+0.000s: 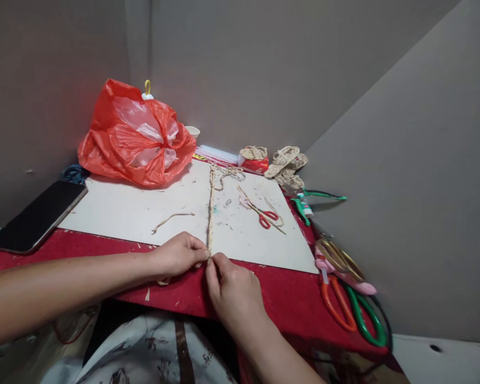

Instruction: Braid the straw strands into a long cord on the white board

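Note:
A thin braided straw cord [211, 213] runs from the back of the white board [116, 208] to its front edge. My left hand [184, 253] pinches the near end of the cord between thumb and fingers. Right beside it, my right hand [234, 282] is closed on the same end, its fingertips touching those of the left. What lies between the fingertips is hidden. To the right of the cord lie small red-handled scissors [268, 217] with straw strands about them. A loose straw strand [172, 220] rests on the board to the left.
A red plastic bag [140, 144] stands at the back left, near a black phone [38, 216]. Small woven straw sandals [284, 162] sit at the back right. Large scissors with orange and green handles [364, 317] lie along the right edge of the red-covered table [288, 298].

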The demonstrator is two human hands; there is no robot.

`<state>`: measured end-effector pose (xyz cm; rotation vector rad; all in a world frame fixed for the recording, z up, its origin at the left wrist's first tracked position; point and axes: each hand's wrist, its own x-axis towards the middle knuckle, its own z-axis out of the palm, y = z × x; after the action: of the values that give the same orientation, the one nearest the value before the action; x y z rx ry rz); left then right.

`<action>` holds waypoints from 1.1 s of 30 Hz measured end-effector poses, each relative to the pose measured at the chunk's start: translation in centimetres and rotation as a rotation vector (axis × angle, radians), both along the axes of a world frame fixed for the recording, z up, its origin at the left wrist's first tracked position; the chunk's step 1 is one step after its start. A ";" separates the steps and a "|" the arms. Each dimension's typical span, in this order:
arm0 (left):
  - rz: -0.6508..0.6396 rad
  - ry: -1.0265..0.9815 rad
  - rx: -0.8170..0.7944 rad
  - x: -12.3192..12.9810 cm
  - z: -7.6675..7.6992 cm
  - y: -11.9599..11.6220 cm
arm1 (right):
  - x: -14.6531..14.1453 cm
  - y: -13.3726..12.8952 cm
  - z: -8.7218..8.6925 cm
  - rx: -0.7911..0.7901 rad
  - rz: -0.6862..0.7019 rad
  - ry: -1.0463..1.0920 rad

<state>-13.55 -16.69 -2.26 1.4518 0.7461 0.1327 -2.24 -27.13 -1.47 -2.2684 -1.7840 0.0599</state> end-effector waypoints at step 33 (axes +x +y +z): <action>-0.278 -0.222 0.095 -0.9 0.5 2.0 | 4.2 3.6 1.6 -0.434 0.348 0.978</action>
<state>-14.50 -14.65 -1.79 1.5864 0.3567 0.1139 1.96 -23.58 0.11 -1.5833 -1.6077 1.4479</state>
